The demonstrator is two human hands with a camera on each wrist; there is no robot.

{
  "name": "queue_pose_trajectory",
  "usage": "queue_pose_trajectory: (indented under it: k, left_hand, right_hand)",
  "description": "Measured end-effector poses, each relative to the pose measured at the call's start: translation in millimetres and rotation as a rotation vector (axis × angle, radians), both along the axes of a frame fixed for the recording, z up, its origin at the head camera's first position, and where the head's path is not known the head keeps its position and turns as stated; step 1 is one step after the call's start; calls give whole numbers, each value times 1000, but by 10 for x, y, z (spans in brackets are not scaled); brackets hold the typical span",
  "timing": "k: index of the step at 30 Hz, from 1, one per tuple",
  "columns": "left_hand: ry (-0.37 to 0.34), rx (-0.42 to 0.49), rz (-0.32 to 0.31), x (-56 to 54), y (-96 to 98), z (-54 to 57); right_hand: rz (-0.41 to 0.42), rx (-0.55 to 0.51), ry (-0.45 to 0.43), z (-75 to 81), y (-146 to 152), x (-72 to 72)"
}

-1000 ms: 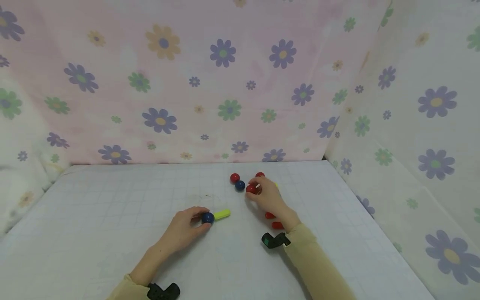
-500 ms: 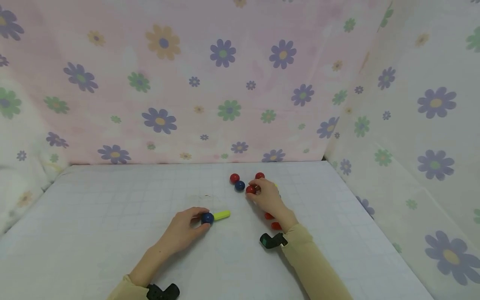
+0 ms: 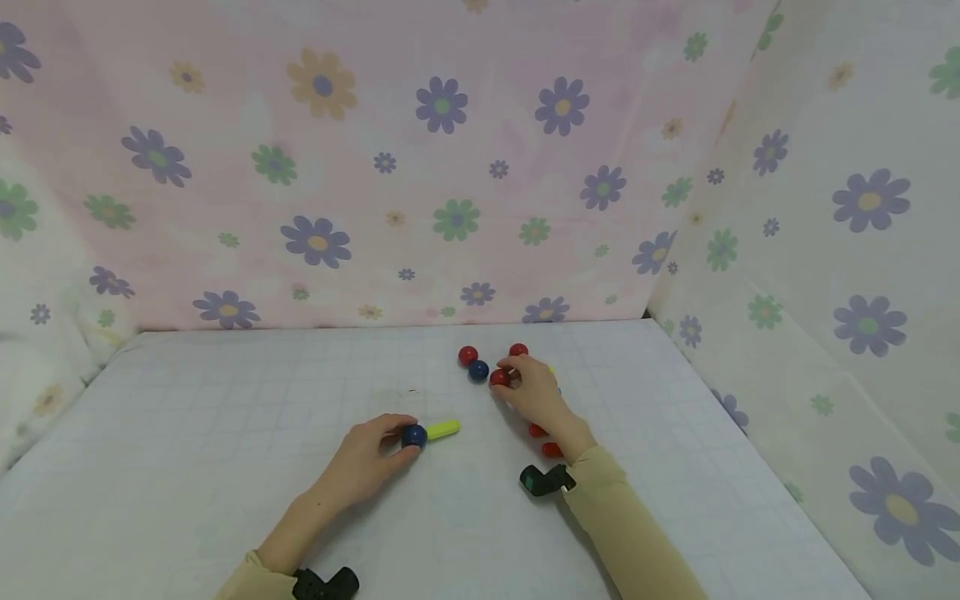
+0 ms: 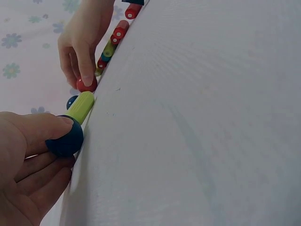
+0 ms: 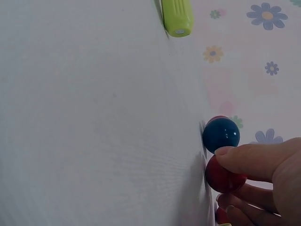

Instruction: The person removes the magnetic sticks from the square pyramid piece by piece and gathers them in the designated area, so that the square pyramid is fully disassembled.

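Note:
My left hand [image 3: 366,458] pinches a dark blue ball [image 3: 415,437] between thumb and fingers, left of the table's middle. From that ball a ribbed yellow-green rod [image 3: 443,429] points right; the right wrist view shows a small silvery disc in its free end. Farther back, my right hand [image 3: 538,397] pinches a red ball [image 5: 226,174] with thumb and fingertips, low at the table surface. Just left of it sits a second blue ball [image 3: 478,371], next to another red ball [image 3: 468,356]. One more red ball [image 3: 518,350] shows behind the right fingers.
Beside the right wrist lie red rods [image 3: 552,450], partly covered by the forearm. The left wrist view shows several coloured rods [image 4: 120,29] in a row past the right hand. A flowered curtain [image 3: 375,200] stands behind the white-covered table [image 3: 225,400].

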State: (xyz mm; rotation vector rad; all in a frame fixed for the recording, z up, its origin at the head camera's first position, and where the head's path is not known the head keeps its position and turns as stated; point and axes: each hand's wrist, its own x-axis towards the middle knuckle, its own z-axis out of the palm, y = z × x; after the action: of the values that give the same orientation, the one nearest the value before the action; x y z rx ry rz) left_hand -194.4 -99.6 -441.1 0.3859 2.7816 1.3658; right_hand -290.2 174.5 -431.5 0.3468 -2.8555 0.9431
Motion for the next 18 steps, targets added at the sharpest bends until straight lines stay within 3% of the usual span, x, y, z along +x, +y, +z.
queue_pose_trajectory:
  k: [18]
  left_hand:
    - [15, -5, -13, 0, -3, -7]
  right_hand:
    - [11, -24, -7, 62, 37, 21]
